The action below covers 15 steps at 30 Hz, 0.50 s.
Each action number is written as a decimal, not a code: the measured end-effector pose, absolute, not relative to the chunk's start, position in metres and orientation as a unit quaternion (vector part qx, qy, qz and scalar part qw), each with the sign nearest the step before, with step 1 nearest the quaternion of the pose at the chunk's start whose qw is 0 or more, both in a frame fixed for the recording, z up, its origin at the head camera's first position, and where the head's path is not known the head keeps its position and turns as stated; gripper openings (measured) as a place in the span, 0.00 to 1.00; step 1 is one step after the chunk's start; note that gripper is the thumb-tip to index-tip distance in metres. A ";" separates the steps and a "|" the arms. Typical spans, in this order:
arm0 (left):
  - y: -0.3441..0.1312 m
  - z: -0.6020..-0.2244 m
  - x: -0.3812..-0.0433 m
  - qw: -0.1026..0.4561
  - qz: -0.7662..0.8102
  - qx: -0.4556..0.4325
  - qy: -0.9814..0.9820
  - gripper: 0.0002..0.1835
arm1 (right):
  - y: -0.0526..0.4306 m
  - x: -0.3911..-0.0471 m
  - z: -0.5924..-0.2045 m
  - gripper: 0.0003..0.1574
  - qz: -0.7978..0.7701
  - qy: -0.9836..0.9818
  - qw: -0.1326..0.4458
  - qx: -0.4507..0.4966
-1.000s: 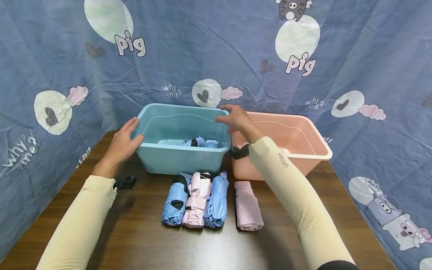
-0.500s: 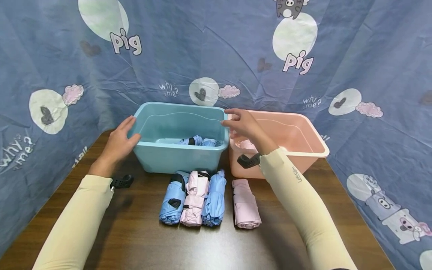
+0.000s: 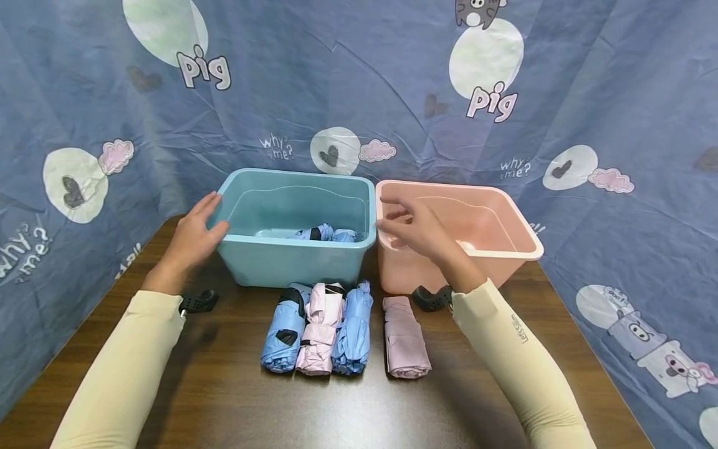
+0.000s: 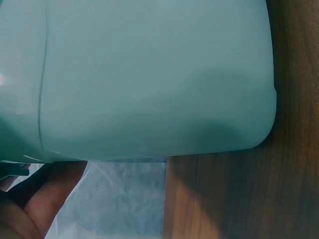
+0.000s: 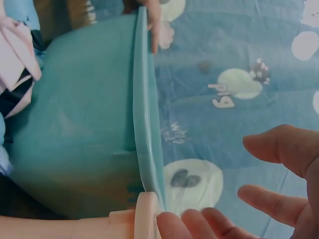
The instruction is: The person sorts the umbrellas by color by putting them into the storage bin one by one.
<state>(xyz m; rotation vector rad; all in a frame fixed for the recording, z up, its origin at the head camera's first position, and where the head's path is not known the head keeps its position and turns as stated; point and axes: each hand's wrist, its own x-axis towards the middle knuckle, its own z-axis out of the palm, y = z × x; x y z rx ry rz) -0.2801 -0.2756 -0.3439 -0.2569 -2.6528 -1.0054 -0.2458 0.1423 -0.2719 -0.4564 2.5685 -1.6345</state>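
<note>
My left hand (image 3: pixel 193 237) lies along the left end of the blue bin (image 3: pixel 294 265), its fingers extended and thumb spread at the rim. In the left wrist view part of that hand shows below the bin's edge. My right hand (image 3: pixel 421 231) is over the near left corner of the pink bin (image 3: pixel 412 271), thumb and fingers spread. Fingertips are right at the pink rim in the right wrist view; nothing is between thumb and fingers. Inside the blue bin lie blue rolled bundles (image 3: pixel 320 233) resembling folded umbrellas.
In front of the bins on the wooden table (image 3: pixel 252 411) lie a blue roll (image 3: pixel 285 337), a pink roll (image 3: pixel 321 333), another blue roll (image 3: pixel 353 333) and a dusty-pink roll (image 3: pixel 406 343). A printed blue cloth (image 3: pixel 336 75) hangs behind the bins.
My right hand has moved from the blue bin's right rim rightward and nearer, over the pink bin's left side. The left hand stays at the blue bin's left end. The view has shifted slightly.
</note>
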 end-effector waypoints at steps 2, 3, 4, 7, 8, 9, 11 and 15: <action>-0.275 -0.345 -0.280 0.149 -0.349 -0.091 -0.921 0.34 | 0.147 -0.240 -0.275 0.36 -0.539 0.828 0.031 -0.152; -0.275 -0.345 -0.280 0.150 -0.349 -0.091 -0.920 0.34 | 0.149 -0.237 -0.276 0.35 -0.542 0.825 0.031 -0.156; -0.275 -0.345 -0.280 0.152 -0.349 -0.092 -0.920 0.34 | 0.151 -0.234 -0.277 0.35 -0.543 0.824 0.029 -0.160; -0.275 -0.346 -0.280 0.158 -0.349 -0.094 -0.919 0.34 | 0.157 -0.226 -0.280 0.35 -0.547 0.819 0.021 -0.170; -0.275 -0.347 -0.280 0.160 -0.349 -0.094 -0.919 0.34 | 0.158 -0.223 -0.281 0.35 -0.550 0.818 0.020 -0.170; -0.276 -0.347 -0.281 0.160 -0.349 -0.094 -0.919 0.34 | 0.159 -0.221 -0.282 0.34 -0.552 0.816 0.018 -0.171; -0.276 -0.347 -0.281 0.162 -0.349 -0.096 -0.918 0.34 | 0.162 -0.215 -0.285 0.34 -0.551 0.817 0.012 -0.169; -0.276 -0.347 -0.282 0.161 -0.349 -0.097 -0.918 0.34 | 0.169 -0.205 -0.295 0.32 -0.549 0.818 0.000 -0.168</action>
